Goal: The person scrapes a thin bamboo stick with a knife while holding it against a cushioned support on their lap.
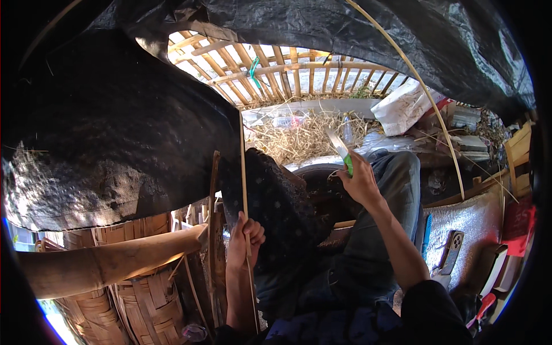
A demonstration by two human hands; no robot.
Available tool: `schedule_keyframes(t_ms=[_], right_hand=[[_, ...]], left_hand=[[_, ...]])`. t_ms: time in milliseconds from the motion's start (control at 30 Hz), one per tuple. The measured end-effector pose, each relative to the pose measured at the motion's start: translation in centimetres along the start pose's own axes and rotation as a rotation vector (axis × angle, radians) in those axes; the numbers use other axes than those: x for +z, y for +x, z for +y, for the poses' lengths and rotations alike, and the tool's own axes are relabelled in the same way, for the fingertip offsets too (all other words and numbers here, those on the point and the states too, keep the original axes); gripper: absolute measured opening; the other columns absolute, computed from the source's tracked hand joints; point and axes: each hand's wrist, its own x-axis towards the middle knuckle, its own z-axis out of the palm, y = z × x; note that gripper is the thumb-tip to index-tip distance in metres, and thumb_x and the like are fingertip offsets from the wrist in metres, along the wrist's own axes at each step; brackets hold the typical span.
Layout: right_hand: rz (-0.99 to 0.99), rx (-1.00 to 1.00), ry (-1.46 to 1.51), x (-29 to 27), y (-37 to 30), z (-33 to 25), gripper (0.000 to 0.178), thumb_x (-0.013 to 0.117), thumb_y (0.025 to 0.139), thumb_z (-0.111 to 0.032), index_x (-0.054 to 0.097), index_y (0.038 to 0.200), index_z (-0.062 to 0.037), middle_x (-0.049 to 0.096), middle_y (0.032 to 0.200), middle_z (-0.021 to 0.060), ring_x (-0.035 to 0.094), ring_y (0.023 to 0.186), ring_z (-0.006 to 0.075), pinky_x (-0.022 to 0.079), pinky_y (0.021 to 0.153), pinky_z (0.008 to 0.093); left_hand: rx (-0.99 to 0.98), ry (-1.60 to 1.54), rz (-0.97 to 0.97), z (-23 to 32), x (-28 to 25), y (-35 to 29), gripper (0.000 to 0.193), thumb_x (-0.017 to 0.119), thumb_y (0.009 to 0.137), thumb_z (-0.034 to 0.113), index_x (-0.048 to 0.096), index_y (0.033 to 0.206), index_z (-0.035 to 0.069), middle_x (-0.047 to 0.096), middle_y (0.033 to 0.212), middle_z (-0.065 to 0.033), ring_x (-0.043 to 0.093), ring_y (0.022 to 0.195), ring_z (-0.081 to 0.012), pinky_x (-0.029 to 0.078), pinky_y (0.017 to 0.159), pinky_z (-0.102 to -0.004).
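My left fingers [257, 232] curled closely round a pale strip [244, 178], my right fingers [357, 163] round a green-handled knife [341, 150]; careful handling called for a steadied strip and outward-facing edge

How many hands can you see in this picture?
2. The left hand, low and left of centre, grips a thin pale strip; the right hand, right of centre, holds a green-handled knife.

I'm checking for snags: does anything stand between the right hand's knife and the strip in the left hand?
Nothing visible blocks the knife in the right hand from the strip in the left hand; the dark cloth between them seems to lie lower.
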Motion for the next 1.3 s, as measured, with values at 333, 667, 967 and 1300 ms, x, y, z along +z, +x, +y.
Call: schedule_keyframes(t_ms=[333,667,967,1300], right_hand=[[-0.554,0.051,0.296,3.7,0.5,-7.5,0.022,0.057,0.091,-0.019,0.049,0.097,0.0008,0.061,0.069,0.0173,0.062,0.068,0.0373,0.048,0.055,0.0456],[-0.814,0.008,0.024,7.3,1.9,-8.8,0.040,0.049,0.095,-0.036,0.059,0.080,-0.0004,0.058,0.059,0.0177,0.061,0.057,0.0360,0.050,0.050,0.0440],[-0.783,-0.216,-0.051,9.2,2.7,-8.5,0.046,0.048,0.095,-0.038,0.055,0.068,-0.0020,0.057,0.052,0.0161,0.060,0.051,0.0351,0.049,0.047,0.0443],[-0.803,-0.041,-0.074,10.8,3.3,-8.4,0.045,0.046,0.096,-0.036,0.058,0.071,0.0000,0.058,0.055,0.0170,0.061,0.053,0.0352,0.051,0.049,0.0449]], left_hand=[[0.151,0.947,0.367,-0.4,2.1,-4.7,0.061,0.032,0.098,0.050,0.044,0.061,0.003,0.036,0.055,-0.0034,0.034,0.051,-0.0134,0.028,0.052,-0.0299],[0.185,1.365,0.311,-1.0,-0.1,-5.1,0.055,0.034,0.099,0.031,0.051,0.058,-0.001,0.045,0.046,-0.0155,0.049,0.044,-0.0326,0.034,0.047,-0.0419],[0.103,1.316,0.373,-1.0,-0.4,-5.1,0.052,0.036,0.098,0.030,0.051,0.062,-0.003,0.048,0.051,-0.0205,0.051,0.049,-0.0391,0.035,0.048,-0.0462],[0.223,1.439,0.401,-2.3,1.4,-5.6,0.048,0.038,0.098,0.028,0.052,0.063,-0.003,0.048,0.053,-0.0220,0.051,0.050,-0.0393,0.035,0.049,-0.0462]])
